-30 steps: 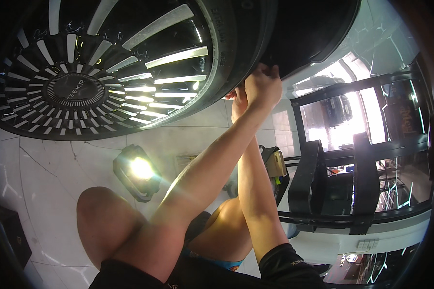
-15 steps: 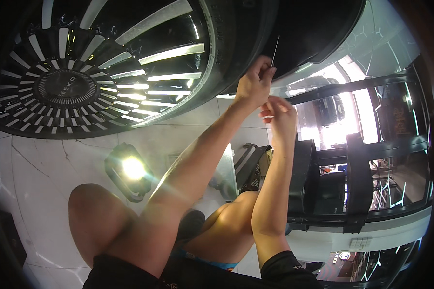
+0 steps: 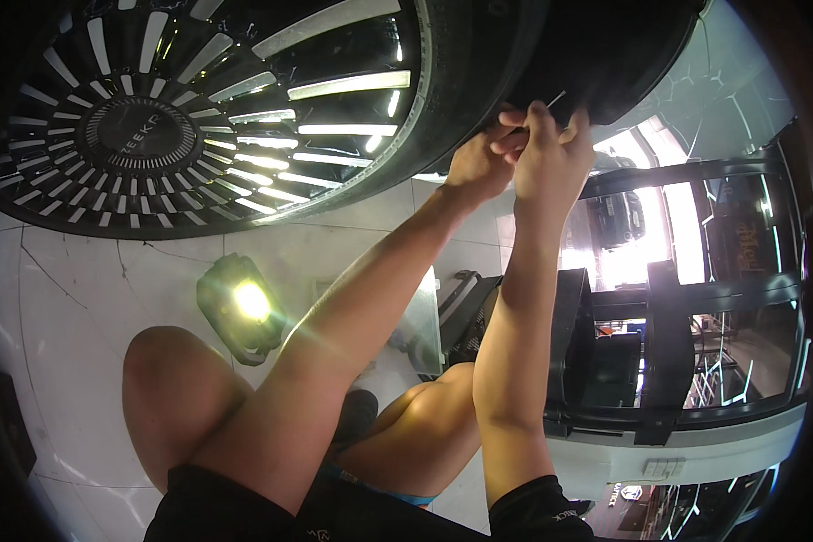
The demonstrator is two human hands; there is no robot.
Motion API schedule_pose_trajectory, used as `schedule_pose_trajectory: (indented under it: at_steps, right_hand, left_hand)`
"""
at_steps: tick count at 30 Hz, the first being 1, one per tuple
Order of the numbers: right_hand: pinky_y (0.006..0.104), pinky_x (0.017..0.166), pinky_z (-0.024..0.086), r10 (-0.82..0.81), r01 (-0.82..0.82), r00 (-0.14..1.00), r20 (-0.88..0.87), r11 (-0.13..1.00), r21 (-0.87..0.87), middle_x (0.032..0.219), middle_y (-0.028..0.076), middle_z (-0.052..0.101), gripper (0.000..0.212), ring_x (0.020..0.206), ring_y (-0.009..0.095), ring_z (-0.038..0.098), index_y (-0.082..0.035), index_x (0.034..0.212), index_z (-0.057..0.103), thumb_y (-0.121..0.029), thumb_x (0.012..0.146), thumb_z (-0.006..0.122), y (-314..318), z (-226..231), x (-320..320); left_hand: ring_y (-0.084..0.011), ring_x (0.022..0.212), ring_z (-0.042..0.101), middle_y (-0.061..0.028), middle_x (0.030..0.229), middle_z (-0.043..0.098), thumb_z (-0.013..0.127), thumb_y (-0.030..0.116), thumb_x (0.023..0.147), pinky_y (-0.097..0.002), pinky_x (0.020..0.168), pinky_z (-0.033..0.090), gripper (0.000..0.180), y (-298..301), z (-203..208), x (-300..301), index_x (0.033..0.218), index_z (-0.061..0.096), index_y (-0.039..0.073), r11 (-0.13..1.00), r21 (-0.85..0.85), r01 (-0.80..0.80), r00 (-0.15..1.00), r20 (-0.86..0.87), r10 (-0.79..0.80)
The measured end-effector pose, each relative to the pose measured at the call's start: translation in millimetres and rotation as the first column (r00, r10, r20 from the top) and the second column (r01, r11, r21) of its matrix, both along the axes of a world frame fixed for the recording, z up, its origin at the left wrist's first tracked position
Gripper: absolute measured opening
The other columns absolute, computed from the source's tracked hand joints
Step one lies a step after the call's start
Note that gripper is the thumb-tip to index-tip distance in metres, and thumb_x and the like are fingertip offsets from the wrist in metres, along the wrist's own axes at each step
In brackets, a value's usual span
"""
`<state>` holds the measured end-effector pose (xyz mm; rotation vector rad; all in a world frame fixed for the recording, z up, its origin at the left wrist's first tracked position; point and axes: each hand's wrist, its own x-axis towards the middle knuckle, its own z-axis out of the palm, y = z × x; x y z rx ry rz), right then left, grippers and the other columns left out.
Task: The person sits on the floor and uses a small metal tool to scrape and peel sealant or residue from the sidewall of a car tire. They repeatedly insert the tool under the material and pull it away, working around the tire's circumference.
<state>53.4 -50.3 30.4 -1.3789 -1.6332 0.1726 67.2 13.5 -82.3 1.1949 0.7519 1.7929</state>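
My left hand (image 3: 484,164) and my right hand (image 3: 556,161) meet beside the black wheel arch edge, just right of the tyre. From between their fingers a thin, pale metal rod (image 3: 558,97) sticks up to the right. The rod's lower part is hidden behind my right fingers; its line runs down toward my left fingertips, which are closed. My right hand's fingers are bent around the rod at its visible end. A car wheel (image 3: 140,135) with many silver spokes fills the upper left, inside a black tyre (image 3: 456,72).
A lit work lamp (image 3: 241,307) stands on the pale tiled floor (image 3: 90,298) below the wheel. Shiny grey bodywork (image 3: 696,99) curves at upper right. A black-framed glass front (image 3: 741,235) stands on the right. My bent knees (image 3: 181,397) are beneath my arms.
My right hand has moved up and right to my left fingers and the rod. Less of the rod shows now. The view has shifted slightly, with the wheel higher.
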Motion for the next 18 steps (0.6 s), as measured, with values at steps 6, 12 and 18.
schedule_pose_trajectory:
  at_steps: [6, 12, 18]
  right_hand:
    - [0.0371, 0.070, 0.057, -0.389, 0.276, 0.731, 0.560, 0.920, 0.278, 0.074, 0.016, 0.076, 0.061, 0.066, 0.028, 0.074, 0.004, 0.151, 0.055, -0.021, 0.096, 0.064, 4.0, 13.8, -1.6]
    - [0.0458, 0.066, 0.056, -0.268, 0.213, 0.702, 0.660, 0.963, 0.165, 0.070, 0.015, 0.073, 0.062, 0.067, 0.039, 0.074, -0.007, 0.155, 0.051, -0.023, 0.097, 0.062, -32.8, 9.9, 15.0]
    - [0.0344, 0.061, 0.050, -0.240, 0.162, 0.757, 0.608, 0.970, 0.180, 0.060, 0.008, 0.061, 0.067, 0.054, 0.019, 0.064, -0.009, 0.160, 0.046, -0.009, 0.096, 0.062, -57.3, -11.2, 36.1]
  left_hand:
    - [-0.0351, 0.116, 0.067, -0.0092, 0.121, 0.068, 0.066, 0.009, 0.096, -0.0475, 0.097, 0.055, 0.027, 3.8, 4.2, 3.5, 0.121, 0.072, 0.013, 0.971, 0.098, -0.220, 0.973, -0.053, 0.225]
    - [-0.0342, 0.112, 0.068, -0.0121, 0.121, 0.067, 0.068, 0.021, 0.101, -0.0451, 0.091, 0.055, 0.018, -1.8, 1.7, -6.4, 0.113, 0.069, 0.008, 0.965, 0.171, -0.197, 0.979, 0.084, 0.185]
    - [-0.0287, 0.088, 0.074, -0.0150, 0.093, 0.074, 0.066, 0.011, 0.102, -0.0370, 0.081, 0.056, 0.011, -7.2, 4.9, 2.8, 0.109, 0.071, 0.004, 0.998, 0.027, -0.059, 0.969, 0.243, 0.051]
